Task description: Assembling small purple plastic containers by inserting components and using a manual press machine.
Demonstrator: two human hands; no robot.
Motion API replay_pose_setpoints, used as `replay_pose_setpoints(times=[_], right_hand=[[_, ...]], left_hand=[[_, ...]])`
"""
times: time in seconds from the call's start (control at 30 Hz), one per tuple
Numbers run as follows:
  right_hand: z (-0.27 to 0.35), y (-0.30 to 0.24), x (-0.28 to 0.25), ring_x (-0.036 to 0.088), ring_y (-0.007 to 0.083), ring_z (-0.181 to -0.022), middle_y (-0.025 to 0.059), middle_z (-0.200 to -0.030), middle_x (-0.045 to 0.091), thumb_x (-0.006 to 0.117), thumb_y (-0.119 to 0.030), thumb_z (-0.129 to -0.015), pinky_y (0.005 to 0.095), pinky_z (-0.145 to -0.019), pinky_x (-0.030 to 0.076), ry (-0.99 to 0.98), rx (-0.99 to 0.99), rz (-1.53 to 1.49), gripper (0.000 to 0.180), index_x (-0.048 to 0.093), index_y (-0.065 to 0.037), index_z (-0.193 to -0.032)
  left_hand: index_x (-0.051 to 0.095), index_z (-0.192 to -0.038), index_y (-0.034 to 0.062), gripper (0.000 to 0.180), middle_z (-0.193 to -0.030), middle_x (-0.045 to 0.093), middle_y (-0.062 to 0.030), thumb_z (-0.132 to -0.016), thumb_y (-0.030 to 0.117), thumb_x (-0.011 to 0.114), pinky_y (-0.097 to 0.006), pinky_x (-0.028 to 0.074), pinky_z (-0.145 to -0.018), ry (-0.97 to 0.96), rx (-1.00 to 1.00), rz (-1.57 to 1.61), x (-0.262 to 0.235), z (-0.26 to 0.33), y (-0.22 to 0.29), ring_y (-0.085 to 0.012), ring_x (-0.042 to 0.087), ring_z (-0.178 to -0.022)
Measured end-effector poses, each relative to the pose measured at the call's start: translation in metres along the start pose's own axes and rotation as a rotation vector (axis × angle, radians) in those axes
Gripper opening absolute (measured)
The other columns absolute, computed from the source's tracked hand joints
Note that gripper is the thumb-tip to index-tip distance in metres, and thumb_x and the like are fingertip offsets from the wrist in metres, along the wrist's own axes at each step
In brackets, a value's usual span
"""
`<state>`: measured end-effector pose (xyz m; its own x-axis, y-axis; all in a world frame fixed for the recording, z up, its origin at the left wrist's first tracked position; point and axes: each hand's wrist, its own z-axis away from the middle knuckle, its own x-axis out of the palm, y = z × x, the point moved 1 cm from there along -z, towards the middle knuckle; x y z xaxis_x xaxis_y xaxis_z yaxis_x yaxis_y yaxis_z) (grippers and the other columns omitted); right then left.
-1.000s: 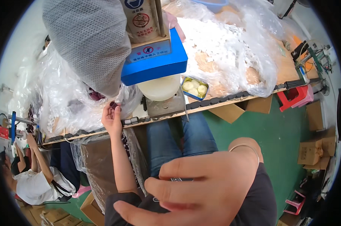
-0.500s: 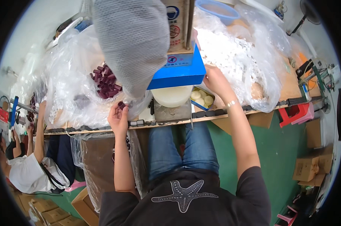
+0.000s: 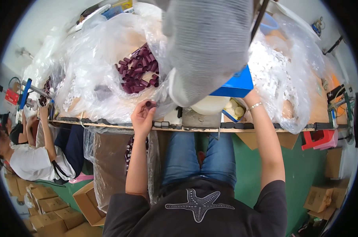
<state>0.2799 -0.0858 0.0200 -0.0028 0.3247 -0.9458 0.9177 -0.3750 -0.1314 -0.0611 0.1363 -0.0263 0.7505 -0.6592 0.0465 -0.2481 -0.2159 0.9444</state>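
My left hand is closed around a short maroon tube, its open end showing above the fingers at the table's front edge. Beyond it, a pile of similar maroon tubes lies on clear plastic sheeting. My right hand reaches up beside the blue machine housing, which hides its fingers. Beneath the housing sits a round whitish part over a metal plate. A small tray of pale round pieces stands by my right wrist. Grey netted fabric covers much of the machine.
White small parts are heaped on plastic at the right. A clear plastic bag hangs below the table edge on the left. Another person works farther left. A red stool and cardboard boxes stand at the right.
The view has swung, so the table and machine sit farther right, and the netted fabric covers more of the housing. My left hand keeps the maroon tube. My right fingers have become hidden.
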Motion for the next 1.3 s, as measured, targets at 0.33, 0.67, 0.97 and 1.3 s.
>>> replay_pose_setpoints(times=[0.33, 0.67, 0.97, 1.3], right_hand=[[0.054, -0.053, -0.063, 0.060, 0.0125, -0.072, 0.0084, -0.078, 0.068, 0.064, -0.007, -0.088, 0.0288, -0.070, 0.050, 0.301, 0.442, -0.755, 0.023, 0.069, 0.000, -0.109], [0.079, -0.157, -0.024, 0.060, 0.0347, -0.066, 0.0180, -0.076, 0.061, 0.066, -0.006, -0.085, 0.0404, -0.060, 0.047, 0.200, 0.089, -0.782, 0.010, 0.063, 0.002, -0.090], [0.080, -0.151, -0.029, 0.061, 0.0379, -0.074, 0.0191, -0.079, 0.060, 0.066, -0.007, -0.085, 0.0450, -0.064, 0.047, 0.175, -0.082, -0.665, 0.010, 0.060, 0.001, -0.085], [0.084, -0.148, -0.023, 0.061, 0.0343, -0.067, 0.0159, -0.075, 0.061, 0.071, -0.009, -0.080, 0.0428, -0.061, 0.048, 0.180, -0.076, -0.585, 0.015, 0.063, 0.000, -0.088]], left_hand=[[0.061, -0.119, -0.0032, 0.038, -0.113, 0.063, -0.0045, -0.082, -0.014, 0.063, -0.020, 0.043, -0.082, -0.009, 0.022, -0.069, -0.001, 0.005, 0.002, -0.0067, 0.055, -0.091], [0.059, -0.121, -0.0046, 0.038, -0.114, 0.065, -0.0092, -0.084, -0.013, 0.062, -0.022, 0.046, -0.084, 0.050, 0.040, -0.029, 0.003, 0.002, 0.008, -0.0102, 0.059, -0.097], [0.057, -0.118, -0.0086, 0.036, -0.115, 0.064, -0.0151, -0.083, -0.014, 0.062, -0.029, 0.049, -0.091, -0.111, 0.092, 0.122, 0.077, 0.038, 0.061, -0.0173, 0.062, -0.101], [0.059, -0.116, -0.0065, 0.032, -0.102, 0.066, -0.0083, -0.085, -0.009, 0.066, -0.025, 0.050, -0.084, -0.055, -0.007, 0.211, 0.116, 0.039, 0.069, -0.0125, 0.062, -0.093]])
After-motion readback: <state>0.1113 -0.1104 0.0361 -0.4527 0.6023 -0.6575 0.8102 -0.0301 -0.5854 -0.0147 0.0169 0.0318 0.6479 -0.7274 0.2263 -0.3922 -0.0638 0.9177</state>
